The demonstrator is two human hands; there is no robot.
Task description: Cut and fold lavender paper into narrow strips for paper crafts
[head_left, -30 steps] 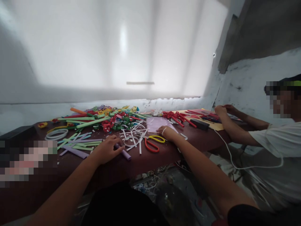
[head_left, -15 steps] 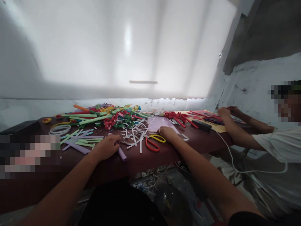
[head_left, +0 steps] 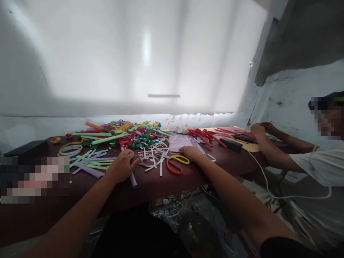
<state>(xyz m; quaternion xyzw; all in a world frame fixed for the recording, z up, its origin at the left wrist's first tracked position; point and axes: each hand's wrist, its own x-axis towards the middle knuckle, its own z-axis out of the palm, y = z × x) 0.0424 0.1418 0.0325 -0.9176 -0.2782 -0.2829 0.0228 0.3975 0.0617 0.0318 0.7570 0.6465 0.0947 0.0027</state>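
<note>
My left hand [head_left: 124,167] is closed over a purple paper tube [head_left: 134,182], whose near end sticks out below the palm toward the table edge. The thumb stretches to the right. My right hand [head_left: 191,154] rests at the near edge of a lilac paper sheet [head_left: 177,141], fingers curled together; what is between the fingertips, if anything, is hidden. A pair of scissors with one red and one yellow handle [head_left: 174,166] lies just left of that hand, its blades among white paper strips [head_left: 152,159].
Coloured paper curls [head_left: 137,134] and green tubes [head_left: 107,138] are heaped at the back. Purple and green strips [head_left: 94,163] lie left, near a white ring roll [head_left: 70,150]. At right, a co-worker's hands [head_left: 259,129] are over red paper, by a black device [head_left: 230,144] and white cable [head_left: 264,179].
The near end of the purple tube has shifted left and slightly toward me, and my left thumb has stretched out to the right. My right hand has hardly moved.
</note>
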